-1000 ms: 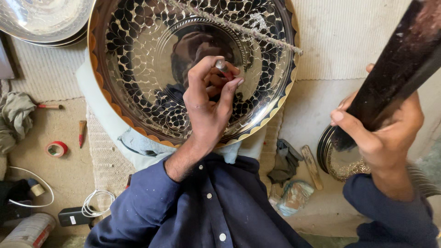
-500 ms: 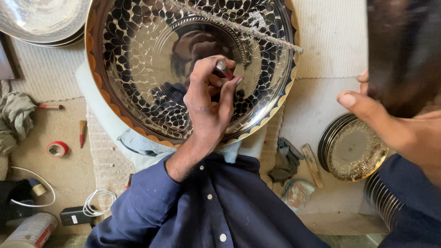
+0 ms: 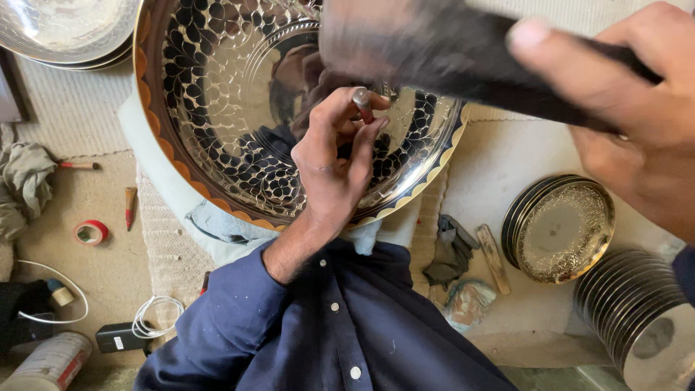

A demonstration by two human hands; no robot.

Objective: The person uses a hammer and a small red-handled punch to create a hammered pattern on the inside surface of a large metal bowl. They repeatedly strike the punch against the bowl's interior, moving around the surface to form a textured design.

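Engraved with a dark scale pattern, the large silver bowl [image 3: 239, 130] lies tilted beneath the left hand [image 3: 337, 163], its scalloped orange-gold rim running just below the wrist and resting on a pale cloth [image 3: 163, 192] over the person's lap. The left hand is curled nearly closed, with thumb and fingers pinched around a small metal punch [image 3: 360, 101] whose blunt round head stands up above the fingertips while its lower end, hidden by the fingers, points down to the bowl's inner surface. The right hand [image 3: 637, 119] is up and to the right of the left, close to the camera, wrapped tight around the handle of a dark mallet [image 3: 434, 47]; the mallet's head is blurred and sits just above the punch, though whether the two touch cannot be told. A dark blue shirt sleeve [image 3: 232, 326] runs from the left wrist towards the camera. Below the right hand, a smaller patterned plate [image 3: 561, 228] lies flat on the floor, and a stack of plain metal plates [image 3: 644, 318] leans just beyond it. Between the two hands, lower down, lie a grey rag [image 3: 449, 253] and a wooden stick [image 3: 494, 258]. Well to the left of the left hand sit a roll of red tape [image 3: 91, 232], a small chisel [image 3: 129, 206] and a coil of white cable [image 3: 156, 315].
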